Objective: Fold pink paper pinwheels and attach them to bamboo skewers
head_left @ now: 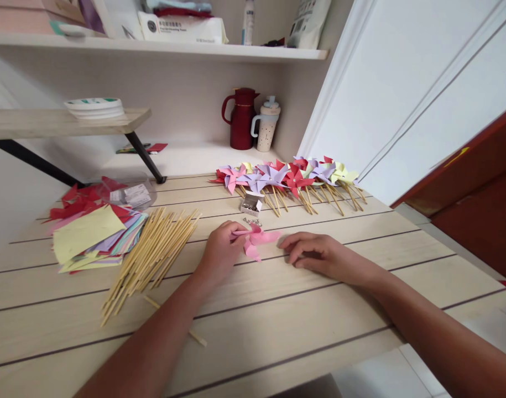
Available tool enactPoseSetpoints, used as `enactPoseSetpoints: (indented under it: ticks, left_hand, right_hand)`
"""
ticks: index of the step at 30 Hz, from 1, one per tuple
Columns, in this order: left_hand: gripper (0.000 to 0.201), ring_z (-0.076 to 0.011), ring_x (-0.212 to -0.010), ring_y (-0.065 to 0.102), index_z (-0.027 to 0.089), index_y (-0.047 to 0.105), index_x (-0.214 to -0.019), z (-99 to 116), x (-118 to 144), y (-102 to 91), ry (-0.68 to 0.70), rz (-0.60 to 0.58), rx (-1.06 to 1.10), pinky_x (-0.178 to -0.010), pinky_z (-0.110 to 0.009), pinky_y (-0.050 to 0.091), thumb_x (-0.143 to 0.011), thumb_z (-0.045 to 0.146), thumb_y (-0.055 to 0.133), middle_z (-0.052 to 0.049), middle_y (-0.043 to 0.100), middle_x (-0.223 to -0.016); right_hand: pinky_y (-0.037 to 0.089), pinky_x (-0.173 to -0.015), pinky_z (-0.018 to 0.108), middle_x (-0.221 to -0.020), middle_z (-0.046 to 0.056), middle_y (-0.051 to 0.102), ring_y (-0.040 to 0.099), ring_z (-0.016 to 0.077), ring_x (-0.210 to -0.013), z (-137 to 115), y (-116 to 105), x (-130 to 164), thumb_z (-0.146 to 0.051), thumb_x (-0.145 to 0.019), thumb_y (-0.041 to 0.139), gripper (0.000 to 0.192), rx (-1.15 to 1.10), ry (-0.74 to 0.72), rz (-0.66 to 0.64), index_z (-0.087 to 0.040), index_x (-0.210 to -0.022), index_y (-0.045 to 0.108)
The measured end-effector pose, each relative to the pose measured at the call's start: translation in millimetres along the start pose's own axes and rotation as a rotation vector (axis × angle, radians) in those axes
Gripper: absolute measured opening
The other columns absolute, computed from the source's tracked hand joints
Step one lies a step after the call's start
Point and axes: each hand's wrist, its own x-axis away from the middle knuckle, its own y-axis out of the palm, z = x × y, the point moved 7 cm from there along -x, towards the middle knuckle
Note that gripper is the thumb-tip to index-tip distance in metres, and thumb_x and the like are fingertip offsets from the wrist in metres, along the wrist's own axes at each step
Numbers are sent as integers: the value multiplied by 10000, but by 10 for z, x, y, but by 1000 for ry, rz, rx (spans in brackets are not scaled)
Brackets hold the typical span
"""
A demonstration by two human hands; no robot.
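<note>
My left hand (222,247) is closed on one blade of a pink paper pinwheel (257,239), thumb and fingers pinching it just above the table. To the right of the pinwheel, my right hand (314,253) rests near the table with its fingers loosely bent and apart, touching nothing that I can see. Small metal pins (253,221) lie just behind the pinwheel, beside a small open box (251,203) with more of them inside. One loose stick (197,338) lies partly hidden under my left forearm.
Finished pinwheels (273,176) on sticks lie in a row at the back. A heap of wooden sticks (153,254) and a stack of coloured paper sheets (90,235) lie on the left. A red jug (243,121) and a cup (267,126) stand behind, below a shelf (161,48).
</note>
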Motion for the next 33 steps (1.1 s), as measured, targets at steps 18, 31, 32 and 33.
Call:
enactPoseSetpoints:
  ticks: [18, 31, 32, 33]
  left_hand:
    - [121, -196, -832, 650, 205, 682, -824, -41, -5, 24, 68, -37, -64, -731, -296, 483, -815, 196, 562, -45, 706, -932]
    - [154, -199, -847, 634, 204, 676, -805, 46, 2, 30, 128, -71, -211, -730, -298, 474, -804, 135, 538, -46, 672, -900]
    - [156, -198, -846, 633, 204, 672, -799, 52, 4, 30, 133, -71, -218, -730, -299, 473, -805, 129, 535, -45, 669, -900]
    - [160, -198, -845, 632, 205, 671, -800, 57, 6, 30, 139, -71, -226, -728, -299, 473, -805, 125, 533, -45, 667, -900]
  right_hand:
    - [476, -962, 391, -1188, 92, 633, 602, 257, -1116, 116, -155, 83, -375, -884, 652, 152, 120, 84, 147, -236, -891, 711]
    - [473, -972, 396, -1099, 92, 690, 624, 250, -1076, 160, -164, 80, -460, -912, 620, 261, 25, 87, 110, -228, -898, 736]
    - [473, -972, 395, -1109, 91, 686, 624, 248, -1076, 172, -160, 79, -457, -912, 619, 255, 38, 87, 108, -231, -902, 737]
    - [473, -973, 394, -1118, 89, 682, 622, 247, -1078, 182, -157, 80, -455, -912, 620, 250, 47, 86, 103, -234, -909, 738]
